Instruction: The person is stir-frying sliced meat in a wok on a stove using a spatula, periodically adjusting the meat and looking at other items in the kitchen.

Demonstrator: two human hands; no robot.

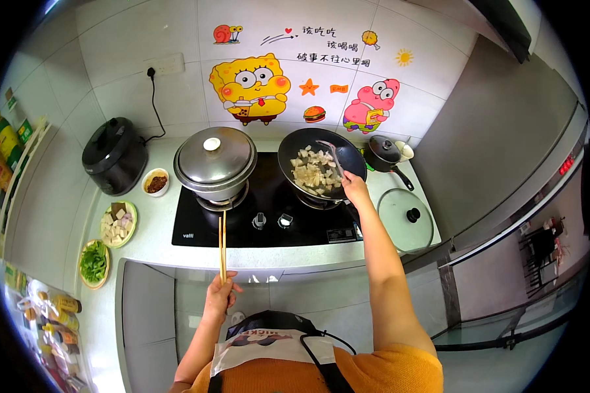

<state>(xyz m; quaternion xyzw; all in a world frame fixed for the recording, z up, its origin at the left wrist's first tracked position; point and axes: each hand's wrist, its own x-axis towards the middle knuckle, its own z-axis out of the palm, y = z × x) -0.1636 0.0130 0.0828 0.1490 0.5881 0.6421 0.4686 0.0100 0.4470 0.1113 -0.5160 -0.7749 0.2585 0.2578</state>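
Note:
My right hand point(355, 188) is closed around the handle of a spatula point(335, 156), whose head rests in a black wok point(346, 140) on the right burner. Pale diced pieces of food point(314, 169) lie in the wok beside it. In my left hand point(221, 294) is a pair of long wooden chopsticks point(222, 245), pointing up towards the left burner. A lidded metal pot point(215, 162) stands on that burner, just beyond the chopstick tips.
Left on the counter are a black cooker point(114, 159), a bowl of dark paste point(156, 182), a plate of pale cubes point(118, 224) and a plate of green leaves point(94, 264). A small black saucepan point(384, 152) and a glass lid point(405, 221) lie right of the stove.

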